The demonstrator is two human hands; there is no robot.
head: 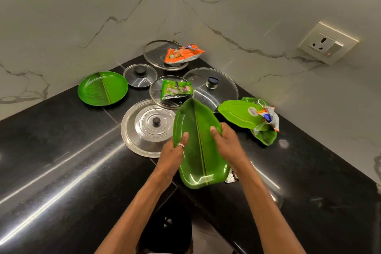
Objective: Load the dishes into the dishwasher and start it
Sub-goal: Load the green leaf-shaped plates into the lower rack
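At the table's (pixel 61 150) inner corner, left hand (pixel 172 153) and right hand (pixel 228 142) grip a long green leaf-shaped plastic platter (pixel 198 146); lids, plates remain, loading apparently barely begun.

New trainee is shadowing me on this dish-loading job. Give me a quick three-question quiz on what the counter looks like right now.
1. True or false: both hands, left and right, hold the leaf plate.
2. Which wrapper lies on the glass lid just beyond that plate? A) orange B) green C) none
3. Fill in: the round green plate sits at the ____ end of the group of dishes.

Key: 1 true, one hand at each long edge. 2 B, the green wrapper; the orange wrapper lies on the far lid in the corner. 3 left.
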